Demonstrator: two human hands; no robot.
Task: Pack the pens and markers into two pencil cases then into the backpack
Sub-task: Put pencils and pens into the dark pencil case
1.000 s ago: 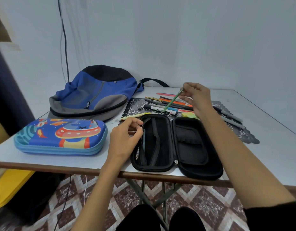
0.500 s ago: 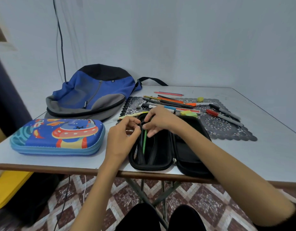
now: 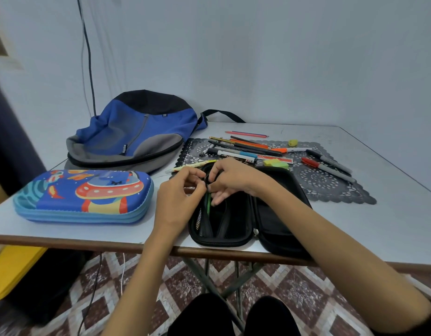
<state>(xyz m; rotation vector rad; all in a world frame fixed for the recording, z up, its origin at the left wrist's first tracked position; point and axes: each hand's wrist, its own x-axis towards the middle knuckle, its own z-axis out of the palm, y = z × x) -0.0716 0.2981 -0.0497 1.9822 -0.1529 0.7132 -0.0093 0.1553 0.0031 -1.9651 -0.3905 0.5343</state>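
A black pencil case (image 3: 277, 214) lies open at the table's front edge. A green pencil (image 3: 209, 205) stands slanted inside its left half, lower end tucked in. My right hand (image 3: 234, 181) pinches the pencil's top end. My left hand (image 3: 178, 197) pinches the inner pocket edge of the case right beside it. A closed blue pencil case (image 3: 86, 195) with a spaceship print lies to the left. The blue and grey backpack (image 3: 137, 132) lies behind it. Several pens and markers (image 3: 243, 151) are spread on a black lace mat (image 3: 330, 187).
A red marker (image 3: 316, 164) and a black marker (image 3: 330, 161) lie at the mat's right. A yellow highlighter (image 3: 192, 164), green sticky notes (image 3: 275, 163) and a yellow eraser (image 3: 292, 142) are near the case. A yellow bin (image 3: 13, 270) stands below left.
My right hand carried the green pencil from above the mat down into the black case's left half. My left hand stayed at the case's inner edge.
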